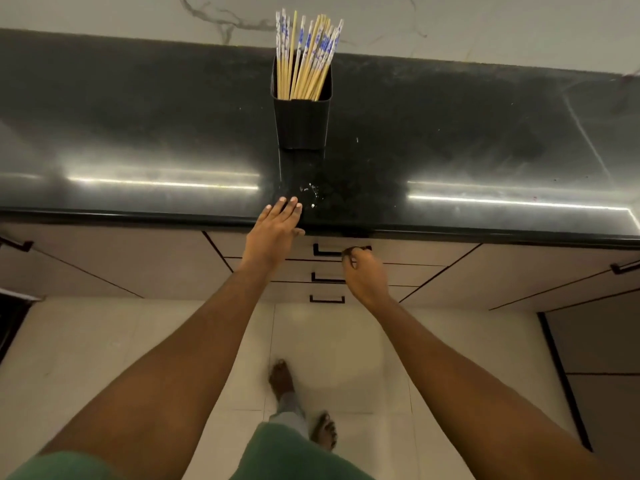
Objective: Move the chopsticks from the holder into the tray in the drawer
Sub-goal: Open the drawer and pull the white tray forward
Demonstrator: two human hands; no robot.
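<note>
Several wooden chopsticks [306, 55] with blue-and-white tops stand upright in a black square holder [302, 121] at the back middle of the dark countertop [138, 133]. My left hand [277, 230] lies flat on the counter's front edge, fingers spread and holding nothing, well in front of the holder. My right hand [363, 271] is lower, its fingers curled around the right end of the black handle [329, 251] of the top drawer [398, 252]. That drawer is closed, so the tray inside is hidden.
Two more closed drawers with black handles [327, 279] sit below the top one. Cabinet doors flank them on both sides. A small wet spot [310, 194] glints on the counter near my left fingertips. My feet stand on the light tiled floor [104, 341].
</note>
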